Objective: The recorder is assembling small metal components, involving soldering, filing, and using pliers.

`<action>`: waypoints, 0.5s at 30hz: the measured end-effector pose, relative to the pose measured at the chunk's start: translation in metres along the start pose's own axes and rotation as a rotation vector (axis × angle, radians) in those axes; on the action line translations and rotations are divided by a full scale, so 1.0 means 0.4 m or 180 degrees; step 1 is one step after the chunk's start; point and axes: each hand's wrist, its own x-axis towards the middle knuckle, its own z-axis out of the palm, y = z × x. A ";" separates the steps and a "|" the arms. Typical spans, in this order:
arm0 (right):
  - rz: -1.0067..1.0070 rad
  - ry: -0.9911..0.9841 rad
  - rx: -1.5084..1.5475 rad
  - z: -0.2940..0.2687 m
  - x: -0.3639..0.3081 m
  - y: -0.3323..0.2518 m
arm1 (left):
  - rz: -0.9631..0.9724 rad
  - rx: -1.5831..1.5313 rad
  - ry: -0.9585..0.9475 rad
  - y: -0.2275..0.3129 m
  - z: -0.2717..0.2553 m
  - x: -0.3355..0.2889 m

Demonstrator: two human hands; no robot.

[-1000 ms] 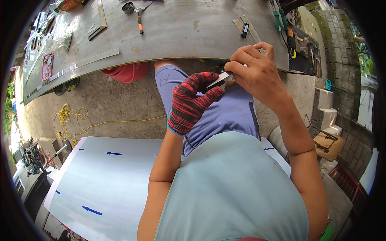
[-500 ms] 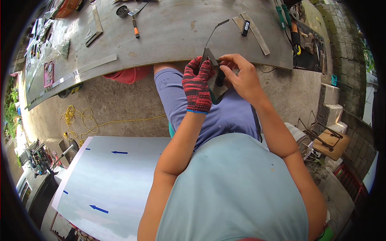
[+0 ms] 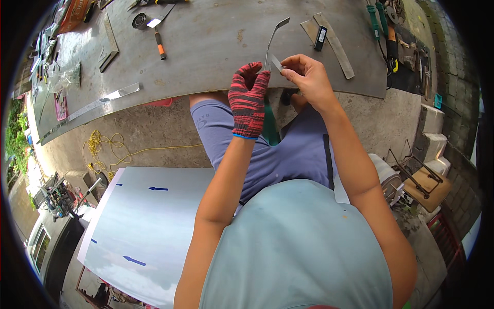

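Note:
My left hand [image 3: 249, 100], in a red and black knit glove, is closed around the lower end of a thin bent metal strip [image 3: 270, 45]. The strip rises above the fingers and its tip bends off to the right. Bare, my right hand [image 3: 313, 82] pinches a small flat grey metal piece [image 3: 277, 63] between thumb and fingers. This piece leans against or close beside the strip; whether the two are joined, I cannot tell. Both hands are at the near edge of a grey metal-topped table [image 3: 206, 56], above my lap.
On the table lie an orange-and-black-handled tool [image 3: 160, 45], a dark roll [image 3: 139, 20], a metal square [image 3: 109, 44], flat bars [image 3: 337, 49], a black box-like item [image 3: 320, 38] and a shiny strip [image 3: 110, 98]. A yellow cord [image 3: 98, 147] and a white panel [image 3: 149, 216] are to the left.
The metal pieces have come up and turned, so the small piece now shows apart from the strip's side. My right hand has risen slightly. The view has shifted a little.

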 end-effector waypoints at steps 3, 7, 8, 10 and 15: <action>0.0085 -0.0073 0.0268 -0.014 0.013 0.016 | 0.0332 0.0337 0.0055 0.023 -0.069 0.057; 0.0172 -0.0016 -0.0005 -0.030 0.021 0.031 | 0.0666 0.0806 -0.0109 0.060 -0.113 0.117; 0.0136 0.0019 -0.0107 -0.033 0.028 0.037 | 0.0659 0.0805 -0.0089 0.069 -0.115 0.128; 0.0095 0.0025 -0.0218 -0.033 0.047 0.042 | 0.0646 0.1666 -0.0269 0.083 -0.115 0.152; 0.0143 0.0080 -0.0688 -0.026 0.101 0.053 | 0.0558 0.2278 -0.0542 0.093 -0.083 0.227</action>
